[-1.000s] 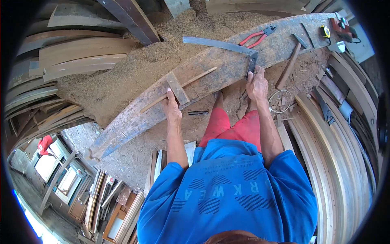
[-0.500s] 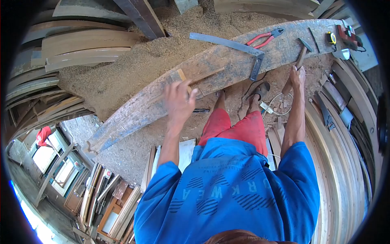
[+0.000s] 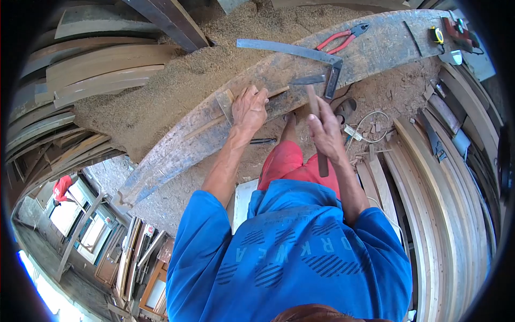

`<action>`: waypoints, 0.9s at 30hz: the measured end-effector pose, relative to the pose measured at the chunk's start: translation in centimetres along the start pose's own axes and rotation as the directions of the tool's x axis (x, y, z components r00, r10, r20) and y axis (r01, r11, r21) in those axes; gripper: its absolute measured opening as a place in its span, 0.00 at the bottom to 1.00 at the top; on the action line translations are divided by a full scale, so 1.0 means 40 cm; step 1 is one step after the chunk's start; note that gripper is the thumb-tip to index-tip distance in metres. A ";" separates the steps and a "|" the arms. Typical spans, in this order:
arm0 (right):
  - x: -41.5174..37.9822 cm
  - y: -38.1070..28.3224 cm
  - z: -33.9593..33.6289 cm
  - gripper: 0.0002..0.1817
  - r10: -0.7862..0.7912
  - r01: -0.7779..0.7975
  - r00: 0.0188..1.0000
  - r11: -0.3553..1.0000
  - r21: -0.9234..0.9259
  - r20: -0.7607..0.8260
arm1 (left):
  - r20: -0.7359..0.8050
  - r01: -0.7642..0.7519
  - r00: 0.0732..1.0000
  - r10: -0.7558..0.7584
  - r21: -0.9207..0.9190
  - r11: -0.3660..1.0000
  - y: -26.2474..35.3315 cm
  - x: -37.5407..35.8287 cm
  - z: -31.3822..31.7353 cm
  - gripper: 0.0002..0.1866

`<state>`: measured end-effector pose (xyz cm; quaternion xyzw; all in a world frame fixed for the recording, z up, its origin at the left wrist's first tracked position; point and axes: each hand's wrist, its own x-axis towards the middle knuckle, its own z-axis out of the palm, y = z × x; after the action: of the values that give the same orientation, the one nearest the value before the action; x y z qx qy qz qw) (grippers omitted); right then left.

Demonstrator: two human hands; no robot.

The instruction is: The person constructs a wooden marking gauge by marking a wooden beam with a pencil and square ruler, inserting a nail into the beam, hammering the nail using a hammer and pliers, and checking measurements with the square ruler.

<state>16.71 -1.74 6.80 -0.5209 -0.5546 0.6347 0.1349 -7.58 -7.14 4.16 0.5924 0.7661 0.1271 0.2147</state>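
My left hand [image 3: 249, 110] presses down with bent fingers on a thin wooden strip [image 3: 278, 92] lying across the long worn plank [image 3: 177, 142]. Beside its fingertips is a small try square [image 3: 224, 105] with a pale wooden part. My right hand [image 3: 325, 130] is closed round the handle of a hammer [image 3: 312, 99]; the dark hammer head is over the strip's right end, and the handle's lower end sticks out below the hand. A large metal square [image 3: 284, 48] and red-handled pliers [image 3: 340, 40] rest on the plank beyond both hands.
A yellow tape measure [image 3: 437, 35] and a red tool [image 3: 458, 38] lie at the plank's right end. Sawdust [image 3: 145, 102] covers the ground behind. Boards [image 3: 424, 177] are stacked at right. A white cable [image 3: 375, 114] lies near my foot. Another person [image 3: 63, 189] is far left.
My right hand has brought the hammer left from the plank's right part to near the strip. My left hand has settled onto the strip. The view has shifted slightly.
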 end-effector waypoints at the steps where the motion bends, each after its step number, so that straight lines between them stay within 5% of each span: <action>1: 0.004 0.021 0.025 0.30 -0.006 0.005 1.000 1.000 0.018 0.026 | -0.006 -0.001 1.000 0.001 -0.004 1.000 0.003 -0.001 -0.001 0.07; 5: -0.014 -0.013 0.065 0.34 0.161 -0.228 0.970 0.861 0.455 0.181 | -0.038 -0.013 0.999 0.013 -0.018 1.000 0.001 -0.003 -0.004 0.08; 9: -0.007 0.009 0.033 0.34 0.067 -0.260 0.909 0.863 0.433 0.412 | -0.063 -0.037 0.997 0.036 -0.013 0.999 0.000 0.002 -0.004 0.08; 11: -0.003 0.019 0.047 0.32 -0.021 0.000 0.975 0.996 0.094 0.223 | -0.067 -0.041 0.997 0.039 -0.024 0.999 0.001 -0.002 -0.005 0.08; 14: 0.009 0.031 0.062 0.32 -0.112 0.117 0.993 0.986 -0.116 0.044 | -0.074 -0.042 0.996 0.040 -0.030 0.999 0.000 0.007 -0.006 0.08; 19: 0.013 0.005 0.098 0.33 0.139 -0.153 0.987 0.966 0.209 0.079 | -0.035 -0.043 0.998 0.043 -0.017 0.999 0.001 0.007 -0.013 0.08; 27: 0.025 -0.034 0.081 0.30 0.135 -0.146 0.988 0.973 0.178 0.074 | -0.015 -0.049 0.999 0.049 -0.011 0.999 -0.005 0.011 -0.012 0.08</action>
<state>13.11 -2.35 6.94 -0.5244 -0.4597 0.7066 0.1199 -8.07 -6.74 4.40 0.6087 0.7523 0.1411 0.2091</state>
